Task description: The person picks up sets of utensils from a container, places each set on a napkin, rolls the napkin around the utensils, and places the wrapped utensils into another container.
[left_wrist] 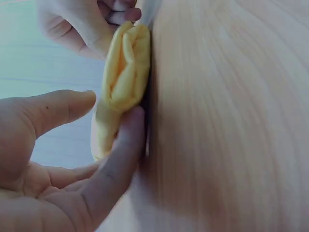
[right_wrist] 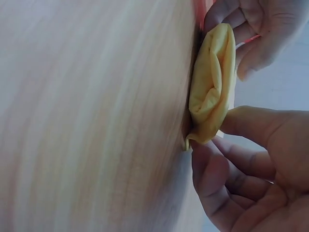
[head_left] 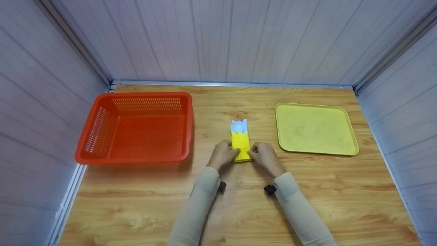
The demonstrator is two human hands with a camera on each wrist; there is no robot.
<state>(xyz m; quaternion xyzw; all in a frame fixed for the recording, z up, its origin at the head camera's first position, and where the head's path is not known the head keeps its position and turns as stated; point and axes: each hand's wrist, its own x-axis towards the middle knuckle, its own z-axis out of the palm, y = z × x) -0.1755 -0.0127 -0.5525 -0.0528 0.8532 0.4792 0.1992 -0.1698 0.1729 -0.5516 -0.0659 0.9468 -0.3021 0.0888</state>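
Observation:
A yellow cloth napkin, folded into a narrow flat bundle, lies on the wooden table between the two hands. From its far end stick out a white fork, spoon and knife, side by side; their lower parts are hidden inside the cloth. My right hand pinches the napkin's right edge near the close end, thumb on top and index finger at the underside. The left hand is at the opposite edge, its index finger touching the cloth and its thumb held apart. In the right wrist view the near end shows rolled layers.
An orange-red plastic basket with slotted walls stands at the left. To the right lies a yellow tray with a low rim. Pale panel walls enclose the table at the back and both sides.

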